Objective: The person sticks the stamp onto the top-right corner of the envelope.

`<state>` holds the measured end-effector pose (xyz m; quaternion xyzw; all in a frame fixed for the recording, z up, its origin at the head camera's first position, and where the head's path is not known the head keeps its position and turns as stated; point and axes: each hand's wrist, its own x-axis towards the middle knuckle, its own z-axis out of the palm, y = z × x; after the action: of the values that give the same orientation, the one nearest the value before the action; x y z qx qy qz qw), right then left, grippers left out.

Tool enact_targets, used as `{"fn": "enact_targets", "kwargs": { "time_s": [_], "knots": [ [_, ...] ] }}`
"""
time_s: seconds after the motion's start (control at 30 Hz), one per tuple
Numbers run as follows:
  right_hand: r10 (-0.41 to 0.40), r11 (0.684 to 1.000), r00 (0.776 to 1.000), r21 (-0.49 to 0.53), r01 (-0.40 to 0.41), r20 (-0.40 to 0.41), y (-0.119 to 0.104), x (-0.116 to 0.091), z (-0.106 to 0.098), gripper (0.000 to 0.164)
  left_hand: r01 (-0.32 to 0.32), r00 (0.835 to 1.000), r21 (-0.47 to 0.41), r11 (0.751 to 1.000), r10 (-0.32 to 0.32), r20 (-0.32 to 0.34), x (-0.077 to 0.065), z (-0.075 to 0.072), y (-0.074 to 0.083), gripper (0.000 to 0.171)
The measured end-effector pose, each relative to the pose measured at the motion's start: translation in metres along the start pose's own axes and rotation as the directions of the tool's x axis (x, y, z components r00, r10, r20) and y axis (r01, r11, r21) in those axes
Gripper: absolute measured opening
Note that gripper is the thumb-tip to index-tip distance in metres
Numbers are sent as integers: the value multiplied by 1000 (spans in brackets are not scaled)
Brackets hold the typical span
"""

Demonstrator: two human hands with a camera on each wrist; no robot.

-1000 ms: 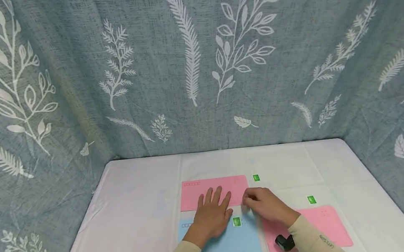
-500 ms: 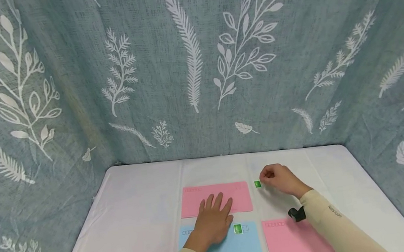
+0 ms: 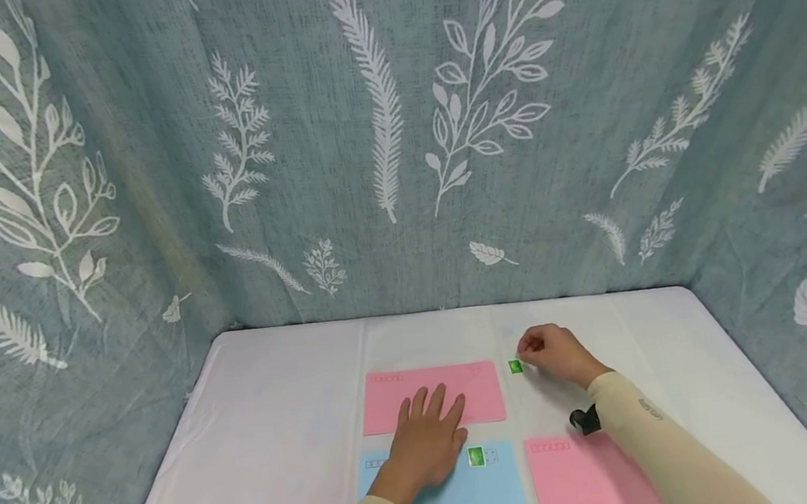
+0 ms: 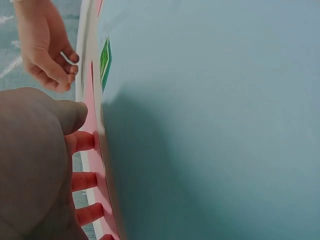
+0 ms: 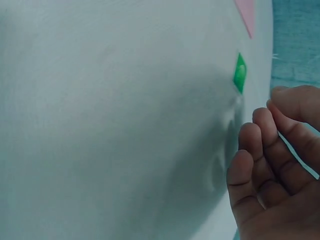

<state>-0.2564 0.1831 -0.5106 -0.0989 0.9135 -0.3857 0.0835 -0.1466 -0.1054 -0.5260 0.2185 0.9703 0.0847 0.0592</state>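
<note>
My left hand point(image 3: 425, 451) lies with spread fingers across the blue envelope point(image 3: 497, 497) and the lower part of the far pink envelope point(image 3: 477, 390). On the blue envelope, right of that hand, is a green stamp point(image 3: 476, 456). My right hand point(image 3: 558, 352) hovers beside a second green stamp point(image 3: 515, 367) on the table. In the right wrist view its thumb and index fingertips meet, the other fingers are curled, and a small gap separates them from that stamp point(image 5: 240, 74). Nothing shows between the fingertips.
Another pink envelope point(image 3: 567, 476) lies at the right front, partly under the right sleeve point(image 3: 643, 416). White cloth covers the table point(image 3: 282, 435). A patterned curtain point(image 3: 389, 136) hangs behind it and at both sides.
My right hand has moved up and right from near the blue envelope to the far stamp. The right sleeve now covers the spot of another stamp. The left hand stays in place.
</note>
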Motion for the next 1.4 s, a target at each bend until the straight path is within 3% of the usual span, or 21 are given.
{"fn": "enact_targets", "kwargs": {
  "time_s": [0.2, 0.53, 0.83, 1.2, 1.4],
  "knots": [
    [22, 1000, 1000, -21, -23, -14, 3, -2, 9, 7, -6, 1000, 1, 1000, 6, -2, 0, 5, 0, 54],
    [2, 997, 1000, -71, -4, -19, 3, -2, 23, 7, 2, 999, 2, 1000, -2, 32, -7, -3, 1, 54],
    [-8, 994, 1000, -106, 6, -17, 0, 2, 22, 10, 15, 999, 2, 1000, -15, 37, -5, -7, 1, 54],
    [20, 993, 999, -119, -23, -30, -9, 0, 19, 12, 14, 999, -1, 1000, -13, 35, -3, -2, 0, 56],
    [28, 991, 999, -127, -30, -18, -8, 4, 19, 14, 21, 999, -8, 1000, -21, 31, -5, -8, 3, 56]
  ]
}}
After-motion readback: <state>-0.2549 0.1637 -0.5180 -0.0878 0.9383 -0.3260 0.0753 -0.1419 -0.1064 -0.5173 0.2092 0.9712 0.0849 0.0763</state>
